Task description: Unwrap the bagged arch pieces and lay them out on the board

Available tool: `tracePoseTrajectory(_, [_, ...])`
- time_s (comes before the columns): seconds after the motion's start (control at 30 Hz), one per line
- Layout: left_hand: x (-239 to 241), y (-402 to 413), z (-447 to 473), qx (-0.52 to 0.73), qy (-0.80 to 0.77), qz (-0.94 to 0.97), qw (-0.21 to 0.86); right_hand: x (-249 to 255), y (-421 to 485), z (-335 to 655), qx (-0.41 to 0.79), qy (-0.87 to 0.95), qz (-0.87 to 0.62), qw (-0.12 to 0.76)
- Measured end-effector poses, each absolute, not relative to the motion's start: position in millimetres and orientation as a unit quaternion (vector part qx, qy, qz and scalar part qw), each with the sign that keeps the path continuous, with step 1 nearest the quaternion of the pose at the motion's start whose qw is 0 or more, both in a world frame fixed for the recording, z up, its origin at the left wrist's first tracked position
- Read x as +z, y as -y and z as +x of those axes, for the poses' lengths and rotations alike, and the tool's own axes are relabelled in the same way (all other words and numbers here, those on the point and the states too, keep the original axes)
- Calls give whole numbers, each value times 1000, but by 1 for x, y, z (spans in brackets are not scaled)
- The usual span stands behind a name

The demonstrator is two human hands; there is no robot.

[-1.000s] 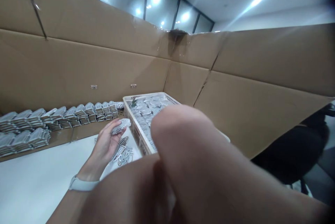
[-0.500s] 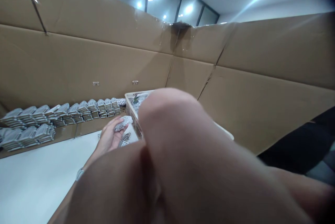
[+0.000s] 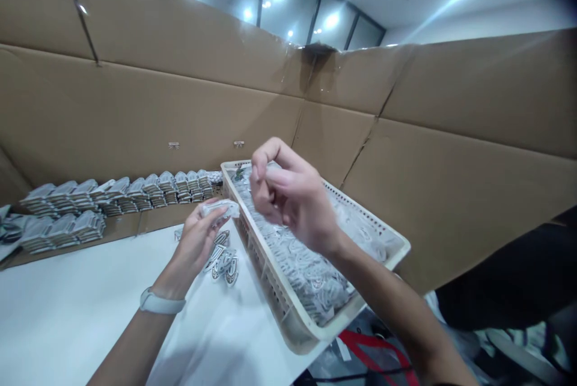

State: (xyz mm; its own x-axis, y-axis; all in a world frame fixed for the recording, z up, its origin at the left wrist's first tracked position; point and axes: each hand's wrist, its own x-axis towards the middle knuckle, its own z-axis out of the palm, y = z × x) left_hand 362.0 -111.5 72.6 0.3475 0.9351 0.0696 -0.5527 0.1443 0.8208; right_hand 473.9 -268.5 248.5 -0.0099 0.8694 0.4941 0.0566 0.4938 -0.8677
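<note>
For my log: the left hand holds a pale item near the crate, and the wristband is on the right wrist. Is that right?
No: the wristband is on the left wrist, as the head view shows. The left hand does hold a pale item near the crate.

Left hand [image 3: 196,242] pinching, right hand [image 3: 300,199] raised, fingers [image 3: 282,154] curled, forearms [image 3: 135,341] bare

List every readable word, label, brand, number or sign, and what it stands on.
Nothing can be read.
Pale item in the left hand: blurred.
Patterned pieces on the table: markings too small.
Pieces in the basket: blurred.
Small patches on the cardboard wall: too small.
White tag by the red strap: illegible.
</note>
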Motion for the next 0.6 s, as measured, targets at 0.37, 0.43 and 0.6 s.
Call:
tracePoseTrajectory(0.37, [85,130,362,465,-248,580,621,144,172,571,231,624,-555,499])
tracePoseTrajectory(0.43, [88,133,361,453,-257,604,604,144,174,571,250,626,-564,477])
tracePoseTrajectory(0.6, [89,135,362,459,-260,598,603,151,182,564,211,655,-590,422])
